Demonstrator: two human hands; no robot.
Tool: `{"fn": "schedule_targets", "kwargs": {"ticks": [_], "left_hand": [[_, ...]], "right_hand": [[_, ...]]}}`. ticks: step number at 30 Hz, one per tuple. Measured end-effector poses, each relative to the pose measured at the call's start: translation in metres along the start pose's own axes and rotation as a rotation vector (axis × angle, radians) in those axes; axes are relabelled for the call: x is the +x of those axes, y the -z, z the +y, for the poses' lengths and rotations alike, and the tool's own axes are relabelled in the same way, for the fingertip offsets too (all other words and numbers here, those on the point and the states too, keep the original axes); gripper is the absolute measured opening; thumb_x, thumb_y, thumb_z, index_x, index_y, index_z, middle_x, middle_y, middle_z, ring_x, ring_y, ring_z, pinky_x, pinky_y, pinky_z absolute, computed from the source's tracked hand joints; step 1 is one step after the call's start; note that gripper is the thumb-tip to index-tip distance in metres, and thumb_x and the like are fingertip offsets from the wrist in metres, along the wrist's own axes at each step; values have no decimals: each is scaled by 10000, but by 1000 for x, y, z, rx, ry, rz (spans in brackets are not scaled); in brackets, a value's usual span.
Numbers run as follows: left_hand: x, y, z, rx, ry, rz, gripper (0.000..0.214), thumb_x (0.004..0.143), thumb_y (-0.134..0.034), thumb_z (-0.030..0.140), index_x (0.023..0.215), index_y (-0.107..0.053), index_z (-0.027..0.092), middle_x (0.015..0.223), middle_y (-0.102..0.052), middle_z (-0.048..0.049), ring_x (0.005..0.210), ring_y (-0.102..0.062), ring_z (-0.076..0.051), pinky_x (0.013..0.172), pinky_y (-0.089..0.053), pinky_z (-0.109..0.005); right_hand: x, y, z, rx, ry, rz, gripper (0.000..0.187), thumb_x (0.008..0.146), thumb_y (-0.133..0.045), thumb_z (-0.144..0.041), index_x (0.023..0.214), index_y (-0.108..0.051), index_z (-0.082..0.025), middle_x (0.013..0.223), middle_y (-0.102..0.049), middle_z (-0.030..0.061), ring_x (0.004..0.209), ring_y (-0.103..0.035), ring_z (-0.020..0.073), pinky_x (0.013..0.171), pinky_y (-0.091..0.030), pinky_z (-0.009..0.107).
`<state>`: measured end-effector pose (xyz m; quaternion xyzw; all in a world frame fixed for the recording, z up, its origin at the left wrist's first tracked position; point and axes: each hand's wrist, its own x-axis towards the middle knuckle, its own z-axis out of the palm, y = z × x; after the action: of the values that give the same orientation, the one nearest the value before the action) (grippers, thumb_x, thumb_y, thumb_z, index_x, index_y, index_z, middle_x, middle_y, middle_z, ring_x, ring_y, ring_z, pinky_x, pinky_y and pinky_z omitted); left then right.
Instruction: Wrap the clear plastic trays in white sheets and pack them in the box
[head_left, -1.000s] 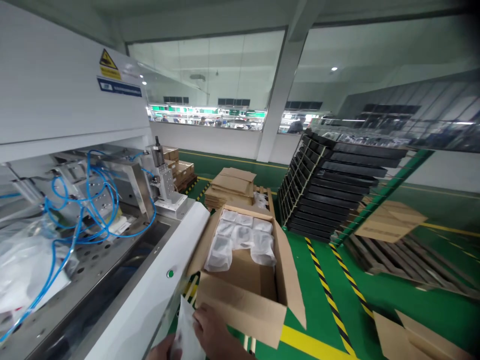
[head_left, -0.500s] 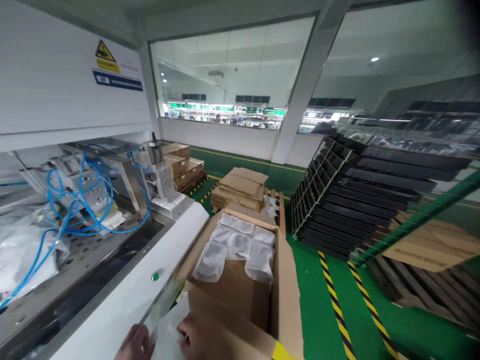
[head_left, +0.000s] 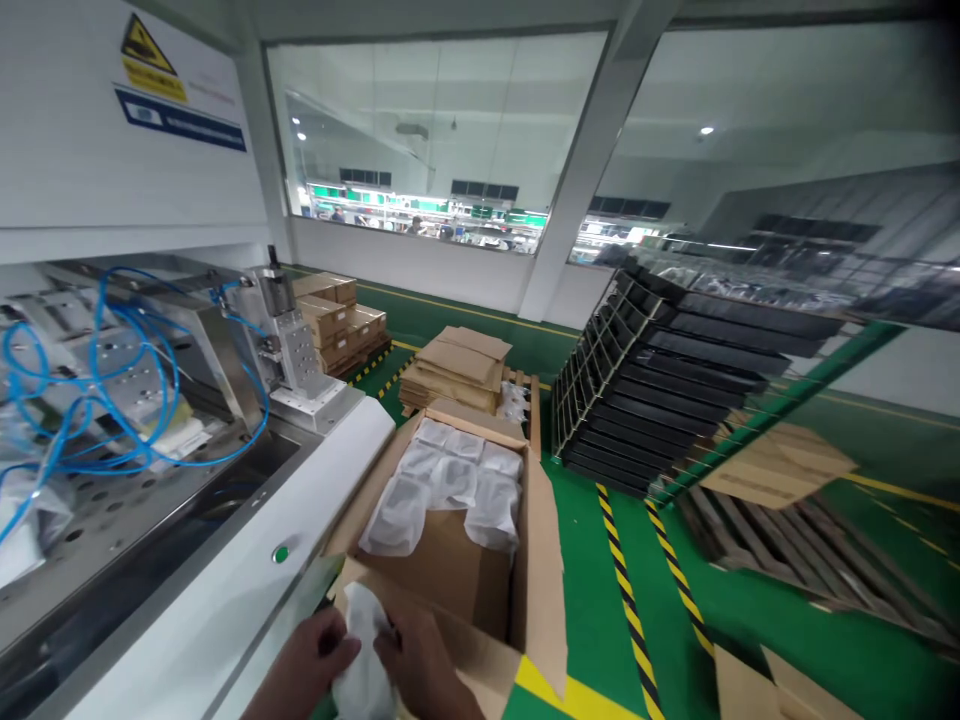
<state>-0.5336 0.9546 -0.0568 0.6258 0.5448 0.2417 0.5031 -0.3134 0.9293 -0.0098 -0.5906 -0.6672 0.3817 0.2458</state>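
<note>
The left hand [head_left: 304, 660] and right hand [head_left: 416, 665] are gripping a white plastic packet [head_left: 364, 650] from both sides, holding it upright just above the near flap of an open cardboard carton [head_left: 544, 580]. Similar wrapped packets [head_left: 454, 482] are lying in rows inside the carton, and a white machine casing [head_left: 225, 590] is standing just beside it.

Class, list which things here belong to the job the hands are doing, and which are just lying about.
Job in hand: left hand, right hand, white plastic bag, open cardboard carton, bagged items inside it.
Lying about: blue pneumatic tubing, stacked black trays, flattened cardboard sheets.
</note>
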Motion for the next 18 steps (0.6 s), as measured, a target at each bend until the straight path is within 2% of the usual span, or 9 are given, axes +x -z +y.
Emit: {"fn": "schedule_targets", "kwargs": {"ticks": [3, 6, 10, 13, 15, 18], "left_hand": [[18, 15, 25, 93, -79, 104, 213, 803, -561, 410, 753, -429, 251, 705, -475, 14, 706, -502, -206, 686, -349, -328], [34, 27, 42, 223, -184, 48, 111, 840, -519, 189, 794, -434, 242, 728, -510, 11, 722, -527, -203, 706, -353, -322], [45, 26, 38, 388, -389, -192, 231, 791, -496, -1, 837, -466, 223, 863, -596, -27, 845, -595, -215, 770, -393, -324], [46, 14, 27, 432, -619, -404, 313, 756, -468, -74, 889, -544, 200, 1100, -687, -68, 1047, -662, -225, 908, -468, -332], [45, 3, 26, 473, -751, -579, 293, 804, -503, -70, 901, -607, 187, 1319, -690, -76, 1090, -686, -231, 957, -516, -348], [41, -15, 40, 539, -972, -830, 151, 958, -627, 67, 908, -705, 186, 1522, -620, -78, 1096, -710, -263, 979, -580, -385]], "right_hand": [[-15, 4, -7, 58, -132, 41, 295, 820, -615, -55, 982, -815, -198, 963, -795, 26, 913, -710, 235, 778, -441, 285], [-34, 1, -8, 69, -244, 113, 273, 817, -592, -57, 941, -802, -179, 894, -775, 26, 854, -705, 221, 724, -439, 270], [-64, -12, -1, 94, -340, 252, 197, 855, -585, -176, 938, -762, -198, 895, -761, 26, 861, -702, 221, 737, -469, 272], [-89, -22, 4, 98, -420, 385, 220, 851, -559, -262, 946, -753, -221, 829, -749, 18, 800, -702, 234, 737, -489, 297], [-108, -29, 5, 78, -464, 529, 262, 847, -532, -290, 963, -760, -233, 855, -772, 28, 803, -720, 250, 754, -514, 312], [-140, -39, 7, -5, -526, 783, 325, 866, -493, -326, 1002, -780, -254, 936, -809, 49, 834, -757, 268, 795, -563, 325]]}}
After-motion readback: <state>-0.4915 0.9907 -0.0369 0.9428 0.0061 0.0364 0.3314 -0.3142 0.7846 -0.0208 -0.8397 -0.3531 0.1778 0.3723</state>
